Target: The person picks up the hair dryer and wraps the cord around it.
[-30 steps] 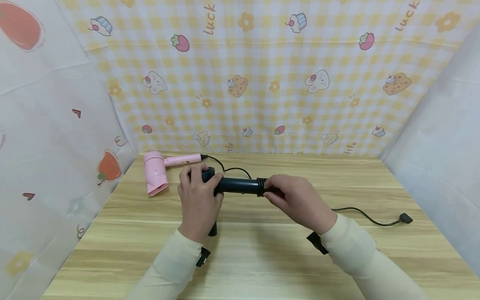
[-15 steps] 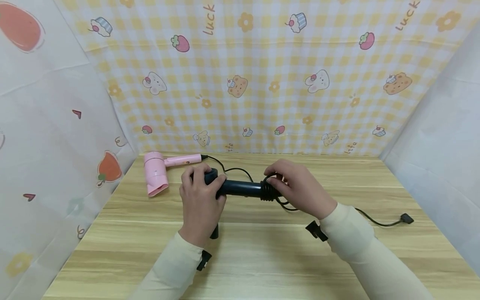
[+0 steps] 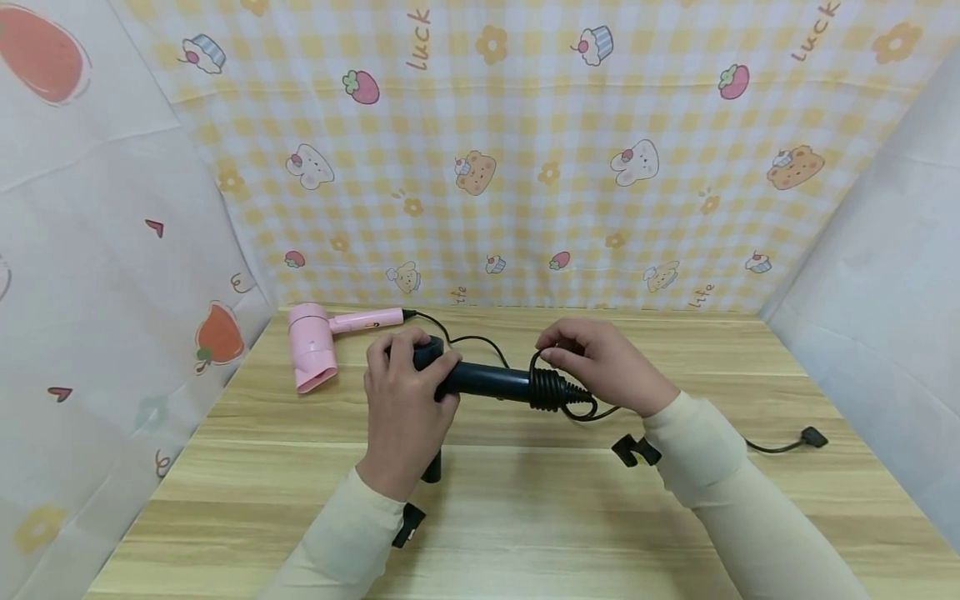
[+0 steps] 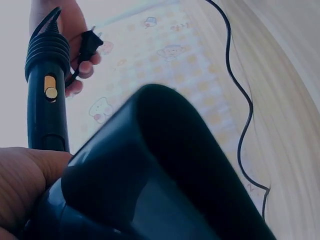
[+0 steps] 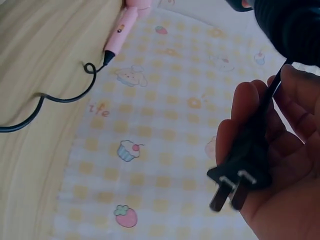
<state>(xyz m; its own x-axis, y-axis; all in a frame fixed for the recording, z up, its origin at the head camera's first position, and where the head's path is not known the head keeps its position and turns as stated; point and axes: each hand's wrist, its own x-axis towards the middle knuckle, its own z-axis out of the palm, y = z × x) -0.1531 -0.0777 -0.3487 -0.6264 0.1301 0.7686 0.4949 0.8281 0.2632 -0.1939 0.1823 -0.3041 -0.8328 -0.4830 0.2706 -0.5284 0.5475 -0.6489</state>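
Observation:
My left hand (image 3: 405,404) grips the head of a dark hair dryer, fingers over its top and thumb by the handle (image 3: 491,382). The handle points right, with the black power cord (image 3: 546,389) wound in several coils round its end. Past that end, my right hand (image 3: 609,367) holds the cord's free part between thumb and fingers, a loop rising from the coils. The right wrist view shows the two-pin plug (image 5: 245,162) lying among the curled fingers. Close in the left wrist view are the dryer's flat nozzle (image 4: 150,170) and a gold switch (image 4: 51,91) on the handle.
A pink hair dryer (image 3: 310,346) lies at the back left of the wooden table (image 3: 517,542). Its black cord (image 3: 472,337) runs right behind the dark dryer, and a plug (image 3: 813,437) lies at the right. A patterned cloth (image 3: 547,125) hangs behind the table.
My right hand has risen and shifted right from the handle's end, drawing the cord into a loop and uncovering the coils. The dark dryer has moved slightly right, its handle end dipping.

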